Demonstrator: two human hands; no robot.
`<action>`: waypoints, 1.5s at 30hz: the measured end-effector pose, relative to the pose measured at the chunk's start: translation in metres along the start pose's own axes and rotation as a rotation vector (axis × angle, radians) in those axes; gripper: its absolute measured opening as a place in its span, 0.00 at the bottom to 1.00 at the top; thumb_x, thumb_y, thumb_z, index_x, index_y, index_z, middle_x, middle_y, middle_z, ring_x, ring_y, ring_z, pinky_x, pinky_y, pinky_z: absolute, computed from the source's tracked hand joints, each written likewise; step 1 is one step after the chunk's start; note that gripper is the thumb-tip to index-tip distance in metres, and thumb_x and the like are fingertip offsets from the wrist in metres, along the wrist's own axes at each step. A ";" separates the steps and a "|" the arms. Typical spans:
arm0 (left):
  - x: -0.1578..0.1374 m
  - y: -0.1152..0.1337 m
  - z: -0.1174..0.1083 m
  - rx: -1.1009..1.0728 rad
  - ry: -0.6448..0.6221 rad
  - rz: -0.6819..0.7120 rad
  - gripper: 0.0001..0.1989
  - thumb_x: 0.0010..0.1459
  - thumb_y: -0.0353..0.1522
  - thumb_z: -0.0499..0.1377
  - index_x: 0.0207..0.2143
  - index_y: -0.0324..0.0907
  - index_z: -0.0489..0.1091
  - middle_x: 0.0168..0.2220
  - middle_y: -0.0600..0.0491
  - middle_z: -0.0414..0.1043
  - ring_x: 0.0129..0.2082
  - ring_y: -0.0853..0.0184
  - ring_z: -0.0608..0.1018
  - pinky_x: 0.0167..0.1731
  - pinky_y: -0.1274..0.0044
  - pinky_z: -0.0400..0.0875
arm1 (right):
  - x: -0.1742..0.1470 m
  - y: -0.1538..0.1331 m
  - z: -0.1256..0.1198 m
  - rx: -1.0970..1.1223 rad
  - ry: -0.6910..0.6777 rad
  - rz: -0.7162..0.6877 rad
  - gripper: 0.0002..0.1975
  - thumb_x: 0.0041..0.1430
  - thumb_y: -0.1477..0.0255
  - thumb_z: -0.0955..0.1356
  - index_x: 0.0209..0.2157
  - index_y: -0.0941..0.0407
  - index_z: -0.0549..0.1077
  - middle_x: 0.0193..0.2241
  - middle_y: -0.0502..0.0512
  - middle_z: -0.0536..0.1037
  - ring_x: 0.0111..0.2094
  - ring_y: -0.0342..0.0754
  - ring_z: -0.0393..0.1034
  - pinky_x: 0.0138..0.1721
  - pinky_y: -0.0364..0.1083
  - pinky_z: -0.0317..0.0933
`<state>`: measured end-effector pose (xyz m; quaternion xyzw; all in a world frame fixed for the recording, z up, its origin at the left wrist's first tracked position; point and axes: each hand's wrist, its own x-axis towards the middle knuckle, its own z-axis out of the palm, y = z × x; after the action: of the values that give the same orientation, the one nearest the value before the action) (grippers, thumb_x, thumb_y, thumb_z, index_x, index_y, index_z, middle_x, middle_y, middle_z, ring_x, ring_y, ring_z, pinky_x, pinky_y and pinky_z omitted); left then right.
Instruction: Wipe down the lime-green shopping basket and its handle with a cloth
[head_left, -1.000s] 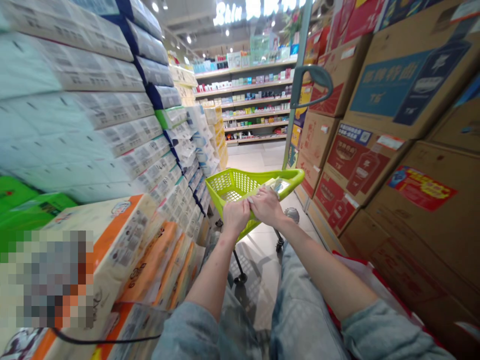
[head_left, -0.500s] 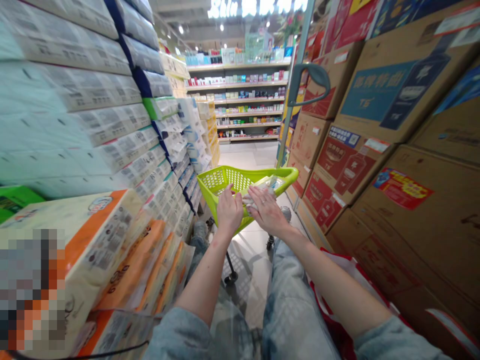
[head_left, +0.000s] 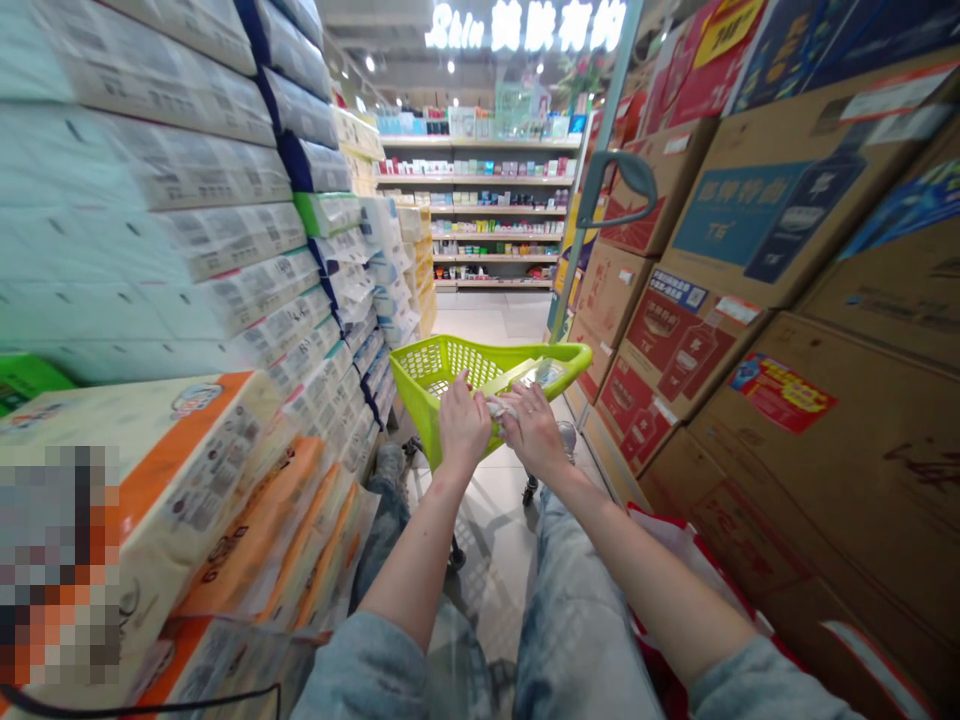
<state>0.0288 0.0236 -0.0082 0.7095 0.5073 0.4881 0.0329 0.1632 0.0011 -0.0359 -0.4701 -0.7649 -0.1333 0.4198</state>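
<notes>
A bright green basket cart [head_left: 421, 400] with perforated walls stands right in front of me, above its wheels. My left hand [head_left: 463, 428] is closed near the cart's near rim, thumb side facing right. Beside it, my right hand [head_left: 534, 432] has its fingers curled. Between both hands is a crumpled whitish thing [head_left: 501, 408], which looks like thin wrapping; its kind is not clear. A pale package with a clear, shiny top [head_left: 546, 373] lies at the cart's right side, just beyond my right hand and partly hidden by it.
Stacked tissue packs [head_left: 240, 235] rise at my left, with orange-and-cream packs [head_left: 217, 440] nearer. Cardboard cartons [head_left: 750, 215] line the right. A grey handle on a post [head_left: 626, 190] stands ahead. A red-edged bag [head_left: 701, 570] sits by my right leg. Stocked shelves [head_left: 480, 182] stand at the back.
My right hand's fingers have gone from lying flat and stretched to curling round the whitish thing. My left hand has shifted slightly right, and the view has tilted a little.
</notes>
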 end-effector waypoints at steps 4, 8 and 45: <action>-0.001 -0.001 0.001 -0.028 0.009 0.000 0.17 0.60 0.30 0.47 0.52 0.35 0.59 0.42 0.42 0.69 0.44 0.58 0.71 0.47 0.65 0.64 | 0.016 0.002 -0.007 -0.062 -0.084 -0.027 0.14 0.64 0.71 0.57 0.36 0.56 0.74 0.36 0.55 0.77 0.48 0.50 0.66 0.60 0.56 0.48; 0.000 -0.001 0.006 -0.103 0.012 -0.027 0.17 0.61 0.31 0.46 0.51 0.37 0.59 0.42 0.43 0.69 0.45 0.59 0.71 0.48 0.65 0.63 | 0.041 0.007 -0.013 -0.129 -0.249 -0.014 0.17 0.63 0.72 0.58 0.23 0.54 0.72 0.24 0.52 0.76 0.36 0.47 0.68 0.58 0.52 0.51; 0.007 -0.050 0.017 -0.362 -0.184 -0.076 0.20 0.63 0.38 0.41 0.36 0.40 0.70 0.37 0.49 0.73 0.40 0.65 0.74 0.45 0.71 0.67 | 0.025 -0.033 -0.007 -0.161 -0.188 0.142 0.16 0.63 0.69 0.58 0.29 0.57 0.73 0.27 0.57 0.76 0.33 0.51 0.67 0.40 0.49 0.55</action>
<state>0.0069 0.0604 -0.0393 0.7140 0.4325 0.5027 0.2245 0.1348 -0.0051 -0.0058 -0.5656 -0.7525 -0.1197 0.3154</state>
